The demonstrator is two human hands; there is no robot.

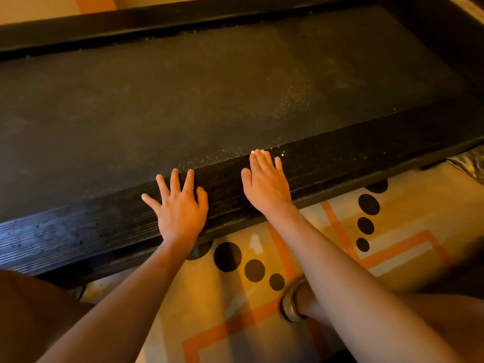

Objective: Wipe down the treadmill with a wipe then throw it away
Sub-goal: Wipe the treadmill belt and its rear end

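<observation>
**Inspection note: wipe poorly secured, debris may spread at the belt edge**

**Position.** The person is low beside the treadmill (183,100), with both hands on its near side rail (78,231). The left hand (180,208) lies flat on the rail with its fingers (175,179) straight and spread apart, holding nothing. It appears to act as a brace. The right hand (265,184) is also flat, with its fingers (258,163) straight and close together. They press down on the wipe (258,152) rather than curling round it. Only a small white edge of the wipe shows past the fingertips, at the seam where rail meets belt. The rest is hidden under the hand.

**Condition.** Pale specks (288,100) lie scattered over the right part of the belt. A few white crumbs (282,153) sit on the rail just beside the wipe. Whether they are dust or shed wipe cannot be told.

**Risks, as judged:**
- The wipe is pressed, not gripped, so a fast stroke could leave it behind or bunch it up.
- On the ribbed rail and coarse belt the wipe may shred and leave more fragments.
- Strokes toward the seam could push grit into the gap beside the belt.
- Weight on the bracing hand could slip if the rail is damp.
- No bin is in view, so disposal means carrying the soiled wipe away over the patterned rug (392,258), where debris may drop.
</observation>
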